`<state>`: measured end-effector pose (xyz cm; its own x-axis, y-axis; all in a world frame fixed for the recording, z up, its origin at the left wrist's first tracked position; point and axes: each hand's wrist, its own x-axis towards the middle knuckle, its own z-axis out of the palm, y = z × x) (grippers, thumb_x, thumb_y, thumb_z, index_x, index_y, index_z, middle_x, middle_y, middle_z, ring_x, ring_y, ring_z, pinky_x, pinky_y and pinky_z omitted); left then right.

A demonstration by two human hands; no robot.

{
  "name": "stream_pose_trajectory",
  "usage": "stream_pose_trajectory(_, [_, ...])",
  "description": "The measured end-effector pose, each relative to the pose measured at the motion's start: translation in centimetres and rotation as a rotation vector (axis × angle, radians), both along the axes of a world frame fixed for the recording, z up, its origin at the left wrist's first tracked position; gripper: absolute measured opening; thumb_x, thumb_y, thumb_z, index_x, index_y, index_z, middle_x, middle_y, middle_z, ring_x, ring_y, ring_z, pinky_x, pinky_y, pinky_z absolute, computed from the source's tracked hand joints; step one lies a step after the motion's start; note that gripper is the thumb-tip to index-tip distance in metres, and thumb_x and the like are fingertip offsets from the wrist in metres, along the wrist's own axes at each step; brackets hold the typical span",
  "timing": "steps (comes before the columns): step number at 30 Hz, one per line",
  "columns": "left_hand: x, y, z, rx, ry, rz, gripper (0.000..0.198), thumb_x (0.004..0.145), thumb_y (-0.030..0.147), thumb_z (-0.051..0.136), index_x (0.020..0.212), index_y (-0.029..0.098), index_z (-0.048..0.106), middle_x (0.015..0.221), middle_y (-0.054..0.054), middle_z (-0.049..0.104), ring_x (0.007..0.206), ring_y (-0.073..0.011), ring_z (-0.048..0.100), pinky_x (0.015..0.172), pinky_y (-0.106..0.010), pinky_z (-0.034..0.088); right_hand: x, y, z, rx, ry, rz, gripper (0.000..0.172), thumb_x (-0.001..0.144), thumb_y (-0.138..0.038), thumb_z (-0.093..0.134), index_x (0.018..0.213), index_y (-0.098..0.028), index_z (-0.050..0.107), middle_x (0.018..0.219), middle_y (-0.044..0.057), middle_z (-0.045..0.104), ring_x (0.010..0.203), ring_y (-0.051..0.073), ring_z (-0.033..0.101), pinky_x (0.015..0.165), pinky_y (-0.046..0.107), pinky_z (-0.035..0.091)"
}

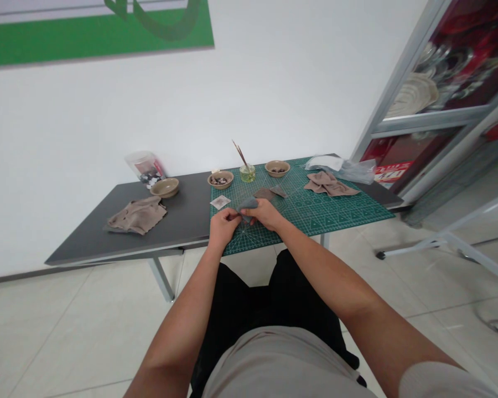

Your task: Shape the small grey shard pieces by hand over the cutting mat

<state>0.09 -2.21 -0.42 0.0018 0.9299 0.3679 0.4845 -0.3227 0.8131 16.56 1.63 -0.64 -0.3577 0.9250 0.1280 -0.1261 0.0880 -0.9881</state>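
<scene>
My right hand is closed on a folded grey piece, either cloth or sandpaper; I cannot tell which. My left hand is pinched close against its left end, and whatever is in its fingertips is too small to make out. Both hands are over the front of a green cutting mat. Just behind them lie a brown flat piece and a smaller dark flat piece. To the left is a small white square with a grey smudge.
Bowls with small dark pieces flank a glass jar of yellowish liquid holding thin sticks. A brown cloth and plastic bag lie right; another cloth, bowl and clear container stand left.
</scene>
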Motion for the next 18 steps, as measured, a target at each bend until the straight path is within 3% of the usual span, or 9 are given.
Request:
stream_pose_trajectory(4, [0.03,0.10,-0.01,-0.013,0.088,-0.008,0.010,0.069,0.023,0.064,0.061,0.018,0.061,0.056,0.005,0.054,0.058,-0.0109,0.049,0.057,-0.024,0.034,-0.02,-0.17,0.12,0.063,-0.055,0.015,0.037,0.059,-0.041,0.084,0.075,-0.013,0.067,0.061,0.001,0.063,0.050,0.011,0.054,0.042,0.022,0.042])
stream_pose_trajectory(9, [-0.10,0.14,-0.07,-0.037,-0.074,-0.034,0.010,0.070,0.026,0.064,0.064,0.018,0.061,0.059,0.005,0.056,0.058,-0.0106,0.049,0.059,-0.023,0.038,0.15,-0.22,0.27,0.034,0.000,0.020,0.039,0.062,-0.047,0.081,0.076,-0.014,0.064,0.060,0.000,0.062,0.050,0.011,0.054,0.041,0.021,0.039])
stream_pose_trajectory(15, [-0.11,0.05,-0.03,-0.003,0.049,-0.046,0.012,0.071,0.025,0.061,0.061,0.018,0.059,0.058,0.005,0.054,0.059,-0.0108,0.048,0.059,-0.023,0.036,0.05,-0.42,0.48,0.069,-0.039,0.008,0.040,0.058,-0.041,0.085,0.077,-0.014,0.063,0.061,-0.001,0.061,0.049,0.010,0.050,0.040,0.020,0.038])
stream_pose_trajectory(18, [-0.12,0.02,0.10,-0.008,-0.021,-0.055,0.012,0.070,0.027,0.062,0.063,0.018,0.059,0.060,0.004,0.055,0.059,-0.0105,0.048,0.059,-0.023,0.037,0.13,-0.36,0.44,0.037,0.012,0.007,0.042,0.057,-0.044,0.085,0.076,-0.015,0.061,0.061,-0.002,0.061,0.048,0.009,0.049,0.041,0.021,0.037])
